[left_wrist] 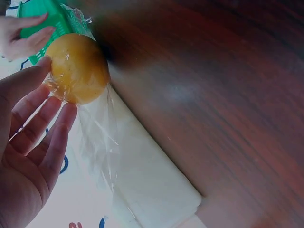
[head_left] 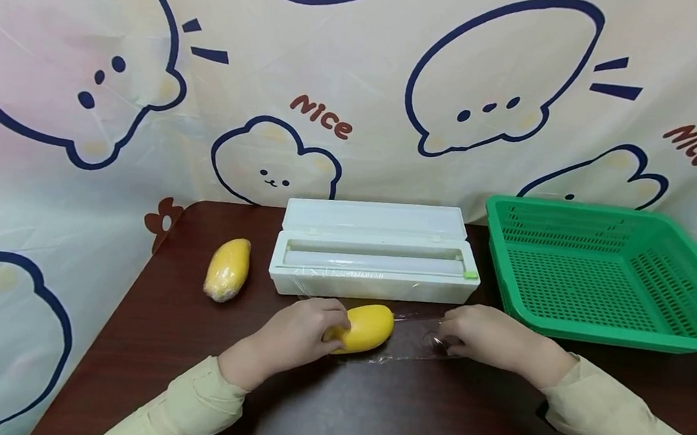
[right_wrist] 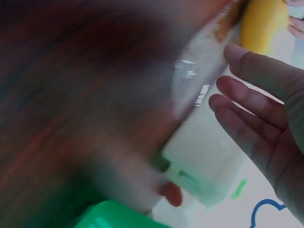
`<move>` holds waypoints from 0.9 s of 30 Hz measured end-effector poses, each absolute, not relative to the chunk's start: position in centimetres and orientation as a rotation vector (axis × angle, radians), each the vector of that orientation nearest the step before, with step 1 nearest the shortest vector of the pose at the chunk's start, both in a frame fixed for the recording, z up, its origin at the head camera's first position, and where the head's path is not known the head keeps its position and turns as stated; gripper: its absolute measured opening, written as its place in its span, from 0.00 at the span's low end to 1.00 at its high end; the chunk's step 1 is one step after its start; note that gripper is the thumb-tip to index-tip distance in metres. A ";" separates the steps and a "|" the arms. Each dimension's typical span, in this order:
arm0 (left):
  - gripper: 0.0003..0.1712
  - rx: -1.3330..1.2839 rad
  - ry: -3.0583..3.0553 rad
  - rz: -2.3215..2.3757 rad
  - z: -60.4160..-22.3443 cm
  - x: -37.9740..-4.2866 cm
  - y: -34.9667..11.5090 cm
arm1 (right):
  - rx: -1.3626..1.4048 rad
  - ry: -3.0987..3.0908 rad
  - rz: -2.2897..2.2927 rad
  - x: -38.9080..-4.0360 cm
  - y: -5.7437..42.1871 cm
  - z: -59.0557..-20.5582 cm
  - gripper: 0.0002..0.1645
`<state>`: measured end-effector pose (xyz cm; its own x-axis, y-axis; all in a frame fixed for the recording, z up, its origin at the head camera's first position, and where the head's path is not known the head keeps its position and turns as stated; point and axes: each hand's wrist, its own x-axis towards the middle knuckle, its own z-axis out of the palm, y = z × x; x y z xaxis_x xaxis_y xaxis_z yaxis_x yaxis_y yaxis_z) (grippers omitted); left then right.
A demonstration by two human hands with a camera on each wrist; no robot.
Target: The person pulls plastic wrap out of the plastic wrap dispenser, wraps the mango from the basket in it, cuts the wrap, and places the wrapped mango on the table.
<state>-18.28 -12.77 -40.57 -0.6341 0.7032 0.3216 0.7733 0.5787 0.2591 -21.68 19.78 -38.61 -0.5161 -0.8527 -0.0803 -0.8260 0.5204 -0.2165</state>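
In the head view my left hand (head_left: 308, 326) holds a yellow mango (head_left: 370, 328) by its left end, thumb and fingertips on opposite sides. The left wrist view shows thin clear film on the mango (left_wrist: 78, 69) near the fingertips. Clear plastic wrap (head_left: 409, 338) stretches right from the mango along the table. At its right end is my right hand (head_left: 482, 336). In the right wrist view that hand (right_wrist: 266, 104) has nearly straight fingers, its thumb apart from them, beside the wrap (right_wrist: 187, 80). Whether the fingertips touch the film is hard to tell.
Behind the hands stands a white wrap dispenser (head_left: 373, 289), lid raised, with a film roll (head_left: 376, 262) inside. Another mango (head_left: 228, 269), wrapped in film, lies at the left. A green basket (head_left: 505, 279) stands at the right on the dark wooden table (head_left: 356, 412). A patterned curtain hangs behind.
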 end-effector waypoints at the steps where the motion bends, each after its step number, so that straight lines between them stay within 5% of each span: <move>1: 0.13 -1.240 -2.628 -0.566 -40.5 -18.3 -12.8 | -1.456 2.584 -0.209 -21.6 20.1 -38.8 0.12; 27: 0.11 -1.283 -2.630 -0.589 -40.3 -18.6 -12.8 | -1.826 2.980 -0.087 -21.9 20.9 -39.1 0.10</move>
